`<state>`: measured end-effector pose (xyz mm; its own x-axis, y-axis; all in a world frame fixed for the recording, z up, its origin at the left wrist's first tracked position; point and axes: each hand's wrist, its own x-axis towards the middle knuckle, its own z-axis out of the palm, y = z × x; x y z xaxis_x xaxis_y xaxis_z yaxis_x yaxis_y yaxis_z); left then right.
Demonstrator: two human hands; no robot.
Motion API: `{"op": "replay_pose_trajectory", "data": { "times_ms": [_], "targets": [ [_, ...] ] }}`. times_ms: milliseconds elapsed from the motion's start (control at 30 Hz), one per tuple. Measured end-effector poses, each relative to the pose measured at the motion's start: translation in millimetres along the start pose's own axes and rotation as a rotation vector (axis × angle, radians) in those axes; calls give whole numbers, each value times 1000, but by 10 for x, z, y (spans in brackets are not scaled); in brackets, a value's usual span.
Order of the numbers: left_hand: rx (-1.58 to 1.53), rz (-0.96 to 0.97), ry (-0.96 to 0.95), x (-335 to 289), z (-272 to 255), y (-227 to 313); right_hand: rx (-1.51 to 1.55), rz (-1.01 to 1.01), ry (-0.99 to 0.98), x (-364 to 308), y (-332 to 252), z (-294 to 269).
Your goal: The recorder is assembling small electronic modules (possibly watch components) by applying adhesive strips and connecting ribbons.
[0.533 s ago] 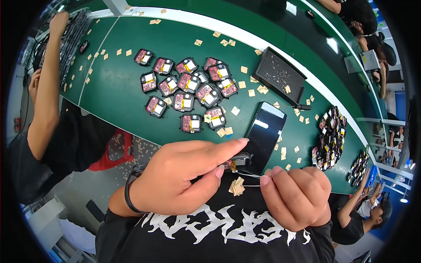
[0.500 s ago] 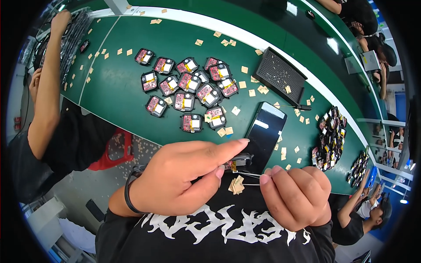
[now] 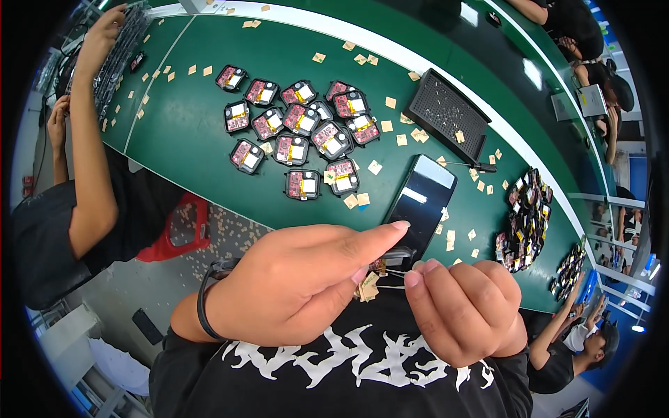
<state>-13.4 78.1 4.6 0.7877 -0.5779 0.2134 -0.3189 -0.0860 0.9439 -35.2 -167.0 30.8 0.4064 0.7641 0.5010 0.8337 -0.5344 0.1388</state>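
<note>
My left hand is closed around a small black-cased device, its index finger stretched out over it. Most of that device is hidden by the hand; a bit of its inside shows near the thumb tip. My right hand pinches thin metal tweezers, whose tips reach left to the device. Just below the tweezers, by my left thumb, lies a small stack of tan paper squares. Beyond my fingers a dark phone-like slab rests on the green table.
Several open black devices with red boards lie at centre left. At the back right are a black tray and a screwdriver. A heap of devices stands farther right. A co-worker's arm reaches in at left.
My two hands have come slightly closer together, the left shifting right and the right shifting left. At the far left, the co-worker's raised hand has moved.
</note>
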Motion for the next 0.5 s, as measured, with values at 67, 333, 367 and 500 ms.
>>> {"op": "replay_pose_trajectory", "data": {
  "times_ms": [67, 333, 367, 500],
  "targets": [
    [4, -33, -11, 18, 8, 40, 11, 5, 12, -19, -9, 3],
    [5, -10, -34, 54, 8, 59, 15, -37, 62, -77, 5, 17],
    [-6, -24, -44, 55, 5, 64, 13, -34, 62, -77, 7, 21],
    [10, 10, -45, 59, 11, 45, 18, -63, 73, -79, 25, 30]
  ]
}}
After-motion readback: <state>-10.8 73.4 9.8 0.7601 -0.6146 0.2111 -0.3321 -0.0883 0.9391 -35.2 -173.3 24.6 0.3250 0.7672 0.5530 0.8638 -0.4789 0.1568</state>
